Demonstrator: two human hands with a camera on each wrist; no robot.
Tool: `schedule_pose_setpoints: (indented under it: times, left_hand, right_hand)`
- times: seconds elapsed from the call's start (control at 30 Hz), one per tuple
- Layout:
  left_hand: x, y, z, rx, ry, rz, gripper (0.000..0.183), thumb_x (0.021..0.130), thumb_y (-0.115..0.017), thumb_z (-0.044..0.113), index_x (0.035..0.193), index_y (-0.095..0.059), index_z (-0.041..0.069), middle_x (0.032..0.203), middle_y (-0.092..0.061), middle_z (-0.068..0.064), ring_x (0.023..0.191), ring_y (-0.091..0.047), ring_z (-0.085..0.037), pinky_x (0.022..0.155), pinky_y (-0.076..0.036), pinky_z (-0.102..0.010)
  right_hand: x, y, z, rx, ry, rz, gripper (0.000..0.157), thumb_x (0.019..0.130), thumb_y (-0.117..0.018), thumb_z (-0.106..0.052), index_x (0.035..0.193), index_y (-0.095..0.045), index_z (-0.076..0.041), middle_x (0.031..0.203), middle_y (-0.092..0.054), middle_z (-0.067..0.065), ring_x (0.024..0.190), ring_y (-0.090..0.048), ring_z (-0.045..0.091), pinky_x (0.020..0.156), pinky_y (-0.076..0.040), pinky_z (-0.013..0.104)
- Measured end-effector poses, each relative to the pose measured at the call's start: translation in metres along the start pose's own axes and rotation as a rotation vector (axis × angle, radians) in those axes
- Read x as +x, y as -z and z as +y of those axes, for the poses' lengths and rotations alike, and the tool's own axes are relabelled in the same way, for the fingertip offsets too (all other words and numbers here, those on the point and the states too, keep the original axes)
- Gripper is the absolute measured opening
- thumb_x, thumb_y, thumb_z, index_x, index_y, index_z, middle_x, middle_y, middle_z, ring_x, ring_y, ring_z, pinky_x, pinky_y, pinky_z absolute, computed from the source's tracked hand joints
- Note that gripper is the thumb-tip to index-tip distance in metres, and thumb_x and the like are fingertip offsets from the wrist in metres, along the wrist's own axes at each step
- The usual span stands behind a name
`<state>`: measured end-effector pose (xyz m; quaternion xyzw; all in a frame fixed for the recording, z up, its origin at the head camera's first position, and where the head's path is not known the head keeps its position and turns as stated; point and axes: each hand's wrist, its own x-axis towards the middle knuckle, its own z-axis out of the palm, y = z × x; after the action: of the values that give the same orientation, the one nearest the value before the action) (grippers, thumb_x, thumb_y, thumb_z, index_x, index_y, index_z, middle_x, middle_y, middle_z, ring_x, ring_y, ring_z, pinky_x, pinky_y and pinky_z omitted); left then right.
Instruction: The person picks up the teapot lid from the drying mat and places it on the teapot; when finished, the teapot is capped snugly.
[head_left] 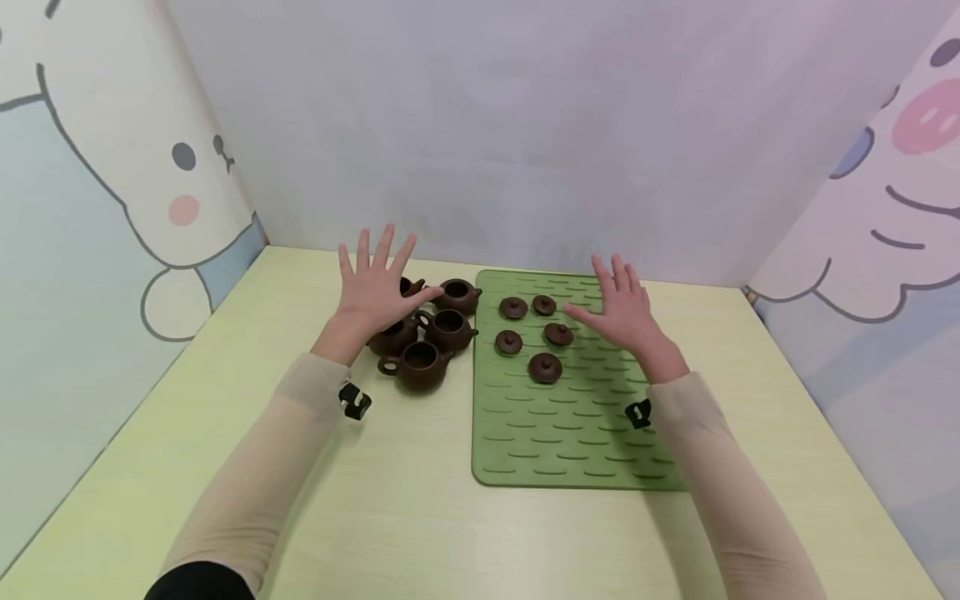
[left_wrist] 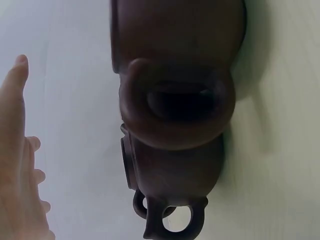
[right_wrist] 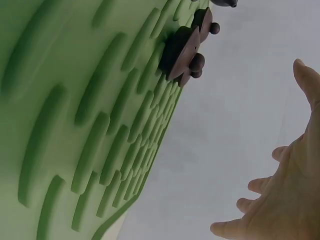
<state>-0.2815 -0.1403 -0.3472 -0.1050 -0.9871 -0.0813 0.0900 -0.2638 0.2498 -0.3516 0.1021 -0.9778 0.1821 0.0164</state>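
Note:
My left hand (head_left: 380,296) is spread above a cluster of dark brown lidless teapots, its fingers straight and holding nothing. The front teapot (head_left: 422,367) and the middle teapot (head_left: 450,331) show their round openings; others are partly hidden by the hand. In the left wrist view a teapot handle (left_wrist: 180,142) looms close, beside the left thumb (left_wrist: 12,105). My right hand (head_left: 621,312), also spread and holding nothing, hovers over the green mat (head_left: 555,433). Left of it lie several knobbed lids, among them a front lid (head_left: 545,367) and a right lid (head_left: 558,334).
The mat covers the centre right of a pale wooden table (head_left: 375,500). A plain white backdrop (head_left: 525,125) rises behind the table, and side panels with cartoon animals (head_left: 180,217) flank it. Black wrist mounts (head_left: 354,402) stick out from both sleeves.

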Motion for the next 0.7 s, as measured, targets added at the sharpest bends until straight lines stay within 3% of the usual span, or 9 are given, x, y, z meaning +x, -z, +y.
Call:
schedule_pose_setpoints:
  times: [0.37, 0.7]
  left_hand:
    - [-0.011, -0.002, -0.001, -0.013, -0.028, 0.003, 0.102, 0.084, -0.048, 0.081, 0.161, -0.003, 0.031, 0.170, 0.005, -0.006, 0.155, 0.011, -0.040, 0.120, 0.008, -0.068]
    - [-0.019, -0.003, 0.000, -0.054, -0.041, 0.012, 0.101, 0.083, -0.053, 0.079, 0.161, -0.014, 0.027, 0.170, -0.007, -0.006, 0.155, -0.001, -0.041, 0.121, 0.002, -0.067]
  right_hand:
    - [-0.004, -0.005, -0.008, 0.044, 0.016, -0.021, 0.102, 0.091, -0.055, -0.067, 0.162, 0.002, -0.020, 0.168, 0.004, 0.019, 0.154, -0.001, 0.045, 0.119, -0.014, 0.069]
    - [-0.007, -0.011, -0.013, 0.062, 0.031, -0.078, 0.091, 0.094, -0.058, -0.060, 0.159, -0.021, -0.009, 0.163, -0.020, 0.024, 0.148, -0.024, 0.047, 0.116, -0.027, 0.065]
